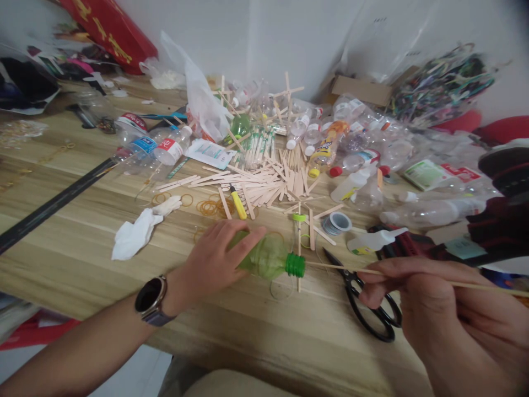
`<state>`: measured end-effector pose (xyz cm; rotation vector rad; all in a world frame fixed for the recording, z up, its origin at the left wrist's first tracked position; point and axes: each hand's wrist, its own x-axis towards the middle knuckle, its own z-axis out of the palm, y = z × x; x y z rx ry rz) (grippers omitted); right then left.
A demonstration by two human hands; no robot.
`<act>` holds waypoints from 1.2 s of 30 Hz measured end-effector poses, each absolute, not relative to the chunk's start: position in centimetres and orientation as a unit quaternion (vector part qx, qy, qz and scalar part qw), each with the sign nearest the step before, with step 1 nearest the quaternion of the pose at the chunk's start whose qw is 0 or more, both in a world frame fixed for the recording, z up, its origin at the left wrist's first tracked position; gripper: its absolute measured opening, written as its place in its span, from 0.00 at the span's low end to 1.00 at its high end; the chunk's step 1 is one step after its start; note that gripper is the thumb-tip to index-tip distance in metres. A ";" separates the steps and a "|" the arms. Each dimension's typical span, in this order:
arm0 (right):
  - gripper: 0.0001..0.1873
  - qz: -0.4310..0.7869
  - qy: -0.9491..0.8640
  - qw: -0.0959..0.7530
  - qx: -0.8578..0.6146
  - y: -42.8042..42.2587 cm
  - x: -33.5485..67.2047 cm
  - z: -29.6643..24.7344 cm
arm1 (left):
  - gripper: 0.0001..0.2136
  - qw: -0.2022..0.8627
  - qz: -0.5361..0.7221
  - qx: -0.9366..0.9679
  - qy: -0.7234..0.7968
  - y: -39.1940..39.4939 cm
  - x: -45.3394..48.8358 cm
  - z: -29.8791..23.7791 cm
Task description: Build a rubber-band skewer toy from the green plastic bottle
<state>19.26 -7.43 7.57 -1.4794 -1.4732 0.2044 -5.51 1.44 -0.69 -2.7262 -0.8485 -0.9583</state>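
Note:
My left hand (215, 259) lies over a small green plastic bottle (268, 258) that rests on its side on the wooden table (82, 242), fingers wrapped across its body. The bottle's green cap (295, 264) points right. My right hand (417, 292) pinches a thin wooden skewer (339, 267) whose tip reaches the cap; the skewer runs right past the hand. A watch sits on my left wrist (151, 298). Black-handled scissors (367, 300) lie just under the right hand.
A heap of flat wooden craft sticks (264, 182), rubber bands (209, 207), a yellow cutter (238, 203), a tape roll (336, 223) and a crumpled tissue (136, 234) lie behind the bottle. Several clear plastic bottles (372, 160) crowd the right and back. A red power tool (413, 245) is at right.

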 end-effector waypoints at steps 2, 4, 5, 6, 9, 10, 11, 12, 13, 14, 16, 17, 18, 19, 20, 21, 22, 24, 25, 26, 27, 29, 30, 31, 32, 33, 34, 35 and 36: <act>0.13 0.091 -0.608 0.499 -0.611 -7.5 19.2 7.6 | 0.24 0.058 -0.318 -0.903 -0.283 1.4 -5.6 -0.7; 0.13 0.096 -0.605 0.498 -0.614 -7.6 19.1 7.7 | 0.25 0.055 -0.317 -0.903 -0.284 1.5 -5.6 -0.8; 0.13 0.093 -0.604 0.496 -0.617 -7.7 19.0 7.7 | 0.25 0.058 -0.316 -0.904 -0.283 1.5 -5.6 -0.8; 0.13 0.088 -0.602 0.495 -0.620 -7.7 19.0 7.8 | 0.24 0.062 -0.316 -0.904 -0.281 1.5 -5.6 -0.8; 0.14 0.082 -0.606 0.488 -0.622 -7.7 18.9 8.0 | 0.23 0.071 -0.315 -0.904 -0.280 1.6 -5.6 -0.9; 0.14 0.084 -0.609 0.487 -0.620 -7.7 18.9 8.1 | 0.23 0.073 -0.316 -0.903 -0.281 1.6 -5.6 -0.9; 0.14 0.089 -0.611 0.488 -0.617 -7.7 18.9 8.1 | 0.23 0.073 -0.316 -0.903 -0.284 1.6 -5.5 -0.9; 0.14 0.093 -0.614 0.489 -0.613 -7.6 19.0 8.1 | 0.23 0.072 -0.315 -0.902 -0.285 1.5 -5.5 -0.8; 0.14 0.095 -0.616 0.487 -0.612 -7.6 19.0 8.0 | 0.23 0.071 -0.314 -0.903 -0.285 1.5 -5.5 -0.8; 0.13 0.093 -0.615 0.487 -0.613 -7.6 19.0 8.0 | 0.23 0.071 -0.314 -0.903 -0.284 1.5 -5.5 -0.8; 0.12 0.090 -0.611 0.486 -0.618 -7.5 19.0 7.8 | 0.23 0.068 -0.313 -0.904 -0.284 1.5 -5.5 -0.7; 0.12 0.089 -0.606 0.489 -0.621 -7.5 19.0 7.7 | 0.23 0.068 -0.313 -0.903 -0.285 1.5 -5.5 -0.7; 0.11 0.089 -0.602 0.493 -0.622 -7.6 19.0 7.6 | 0.23 0.068 -0.314 -0.903 -0.285 1.5 -5.5 -0.6; 0.11 0.090 -0.598 0.497 -0.622 -7.6 19.0 7.6 | 0.23 0.069 -0.315 -0.902 -0.285 1.5 -5.5 -0.6; 0.11 0.093 -0.598 0.498 -0.621 -7.7 19.0 7.6 | 0.23 0.071 -0.315 -0.902 -0.285 1.5 -5.5 -0.6; 0.11 0.097 -0.599 0.498 -0.620 -7.8 19.1 7.7 | 0.23 0.073 -0.315 -0.903 -0.284 1.5 -5.5 -0.6; 0.11 0.101 -0.600 0.497 -0.619 -7.9 19.1 7.7 | 0.23 0.076 -0.315 -0.903 -0.283 1.5 -5.5 -0.6; 0.12 0.107 -0.599 0.496 -0.620 -8.0 19.2 7.8 | 0.23 0.078 -0.313 -0.903 -0.284 1.5 -5.5 -0.7; 0.12 0.106 -0.597 0.499 -0.619 -8.0 19.2 7.8 | 0.23 0.079 -0.313 -0.903 -0.284 1.5 -5.5 -0.7; 0.12 0.104 -0.595 0.501 -0.619 -8.0 19.3 7.7 | 0.23 0.080 -0.313 -0.903 -0.284 1.5 -5.5 -0.7; 0.12 0.100 -0.596 0.505 -0.617 -8.0 19.3 7.7 | 0.23 0.079 -0.314 -0.903 -0.284 1.5 -5.5 -0.7; 0.12 0.100 -0.599 0.503 -0.615 -7.9 19.3 7.5 | 0.22 0.077 -0.316 -0.902 -0.284 1.5 -5.5 -0.7; 0.12 0.100 -0.603 0.501 -0.613 -7.8 19.3 7.5 | 0.22 0.074 -0.317 -0.902 -0.283 1.5 -5.5 -0.7; 0.13 0.102 -0.607 0.496 -0.613 -7.8 19.2 7.5 | 0.23 0.072 -0.318 -0.902 -0.282 1.5 -5.5 -0.7; 0.13 0.101 -0.611 0.495 -0.610 -7.8 19.2 7.5 | 0.23 0.070 -0.319 -0.902 -0.282 1.5 -5.5 -0.8; 0.13 0.102 -0.612 0.493 -0.610 -7.7 19.1 7.5 | 0.23 0.068 -0.319 -0.902 -0.281 1.5 -5.5 -0.8; 0.13 0.104 -0.611 0.491 -0.611 -7.7 19.1 7.6 | 0.24 0.066 -0.320 -0.902 -0.281 1.5 -5.5 -0.8; 0.13 0.106 -0.611 0.491 -0.612 -7.8 19.0 7.6 | 0.24 0.064 -0.321 -0.902 -0.281 1.5 -5.5 -0.8; 0.13 0.107 -0.610 0.490 -0.613 -7.8 18.9 7.7 | 0.25 0.063 -0.321 -0.902 -0.282 1.5 -5.5 -0.8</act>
